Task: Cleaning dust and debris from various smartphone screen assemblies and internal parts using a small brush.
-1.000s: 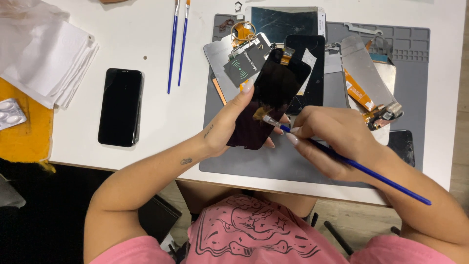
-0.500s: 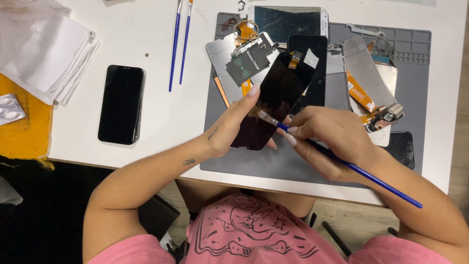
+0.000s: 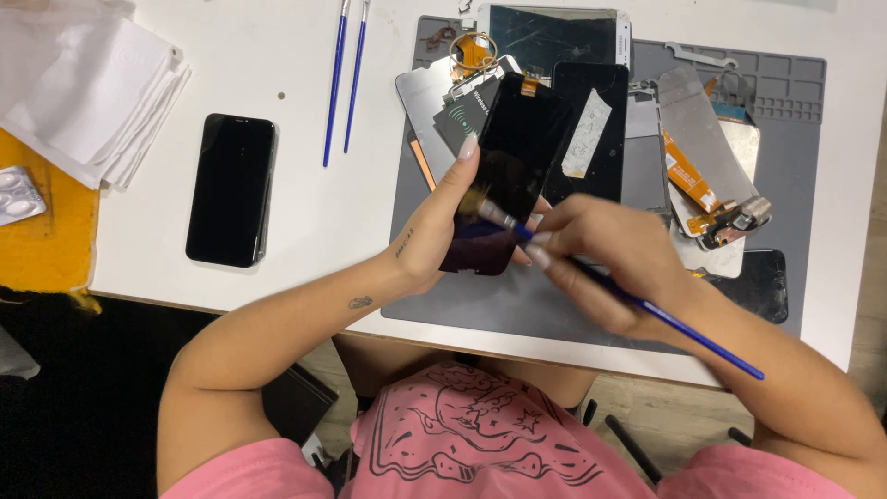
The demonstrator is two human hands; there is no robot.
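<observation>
Left hand [image 3: 434, 236] curled around a glossy black phone screen panel [image 3: 513, 171], long-nailed fingers along its edge, panel tilted above the grey rubber mat [image 3: 554, 305]. Right hand [image 3: 601, 254] pinched on a slim blue-handled brush [image 3: 628, 296], bristles on the panel's face. Just beyond: loose flat metal backplates [image 3: 693, 120], orange flex ribbons. Far left of the left hand: dark smartphone [image 3: 231, 189], matte white table [image 3: 305, 222], two spare blue brushes [image 3: 344, 79], folded white cloths [image 3: 88, 92].
</observation>
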